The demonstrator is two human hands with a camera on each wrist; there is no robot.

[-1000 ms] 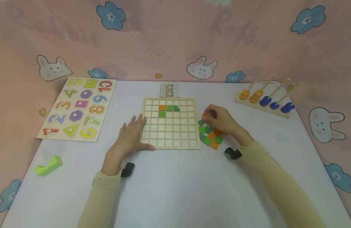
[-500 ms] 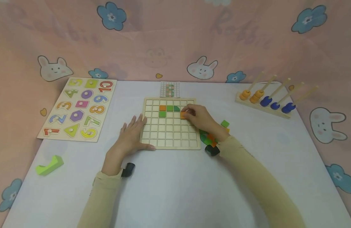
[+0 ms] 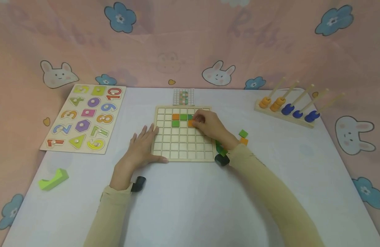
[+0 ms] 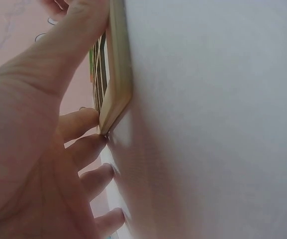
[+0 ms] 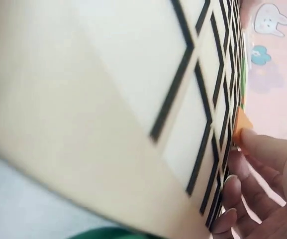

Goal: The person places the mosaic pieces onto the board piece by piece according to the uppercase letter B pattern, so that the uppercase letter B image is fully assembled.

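Head view: right hand (image 3: 208, 125) pinches orange tile (image 3: 191, 123) over grid board (image 3: 183, 156), 3rd row, just below green pieces. Left hand (image 3: 142, 147), fingers flat, steadies board's left edge. Approx 4 tiles seated; most cells bare, spare tiles (image 3: 243, 136) right of board.

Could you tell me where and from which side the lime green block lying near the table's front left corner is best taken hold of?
Probably from above, pinching the lime green block across its long, low part. It lies flat on the table with one end standing taller, and both long sides look free, apart from the number puzzle and the left hand. Its far side is hidden.
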